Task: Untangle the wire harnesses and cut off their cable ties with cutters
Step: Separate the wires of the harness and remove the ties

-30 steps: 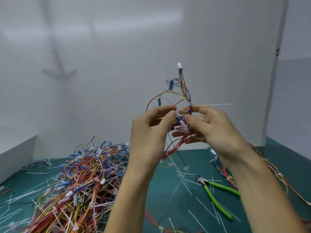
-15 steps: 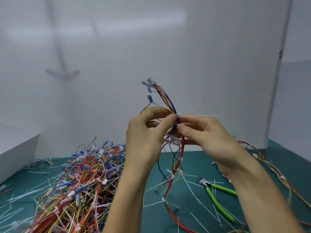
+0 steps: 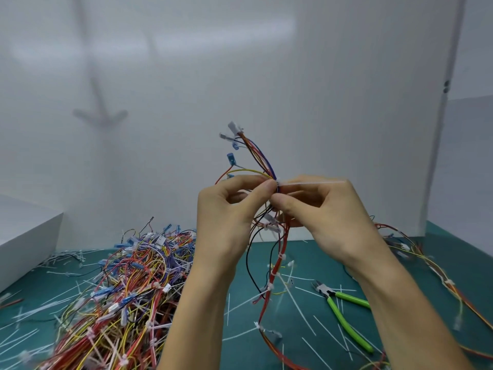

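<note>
Held both forearms raised from the lower edge of the view, wrists bent inward, so that the left hand (image 3: 226,217) and the right hand (image 3: 328,217) met fingertip to fingertip before a plain white wall (image 3: 320,76). Pinched a slim multicoloured wire harness (image 3: 256,156) between thumb and forefinger of the left hand, with the other fingers curled loosely behind. Gripped the same bundle from the opposite side with the right hand, thumb below and forefinger above, right at a thin white plastic cable tie (image 3: 306,183) cinched round the wires. Had the tie's tail running straight along the top of the right forefinger, pointing away from the left hand. Had red, yellow, purple and orange strands fanned out above both hands, tipped with small white and blue connectors. Let the red-and-black rest of the harness hang below the hands, down to a teal counter (image 3: 320,257) between the two forearms, ringed by more white ties along its length. Touched with neither hand the green-handled metal cutters (image 3: 344,316) lying on the counter just inside the right forearm. Had a big tangled pile of coloured wire harnesses (image 3: 120,289) heaped outside the left forearm, cut white tie strips (image 3: 296,303) scattered under both arms, and a loose orange-and-yellow harness (image 3: 440,276) trailing outside the right forearm. Had a white box (image 3: 24,236) far out beyond the left hand.
</note>
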A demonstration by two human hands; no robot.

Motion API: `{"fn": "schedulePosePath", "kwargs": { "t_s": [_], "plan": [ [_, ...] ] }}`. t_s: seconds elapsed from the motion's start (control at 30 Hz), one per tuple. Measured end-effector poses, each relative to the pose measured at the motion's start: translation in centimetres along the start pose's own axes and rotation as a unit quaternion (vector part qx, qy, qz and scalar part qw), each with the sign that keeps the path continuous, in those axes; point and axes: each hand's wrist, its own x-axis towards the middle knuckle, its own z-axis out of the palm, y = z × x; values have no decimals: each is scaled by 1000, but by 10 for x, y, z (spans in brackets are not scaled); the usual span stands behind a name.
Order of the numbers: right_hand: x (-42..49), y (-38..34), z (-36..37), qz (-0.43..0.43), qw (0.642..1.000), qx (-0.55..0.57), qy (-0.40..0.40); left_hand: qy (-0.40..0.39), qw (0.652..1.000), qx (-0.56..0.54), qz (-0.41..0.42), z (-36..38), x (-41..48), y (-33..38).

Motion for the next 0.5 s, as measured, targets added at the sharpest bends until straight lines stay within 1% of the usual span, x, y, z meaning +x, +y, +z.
{"fn": "schedulePosePath", "kwargs": {
  "t_s": [0.13, 0.2, 0.27, 0.33, 0.43, 0.5],
  "plan": [
    [0, -2, 1, 23, 996, 74, 43, -25, 999, 18, 13, -3, -2, 5],
    [0, -3, -1, 48, 989, 122, 67, -29, 999, 17, 1, -8, -2, 5],
    [0, -5, -5, 70, 980, 165, 83, -24, 999, 14, -18, -16, -1, 4],
    [1, -4, -10, 86, 972, 197, 90, 0, 999, 25, -32, -22, 2, 2],
    [2, -2, -16, 106, 962, 240, 80, 36, 993, 81, -82, -28, 5, -7],
    [3, -2, -19, 115, 955, 265, 63, 14, 983, 131, -126, -30, 6, -12]
  ]
}}
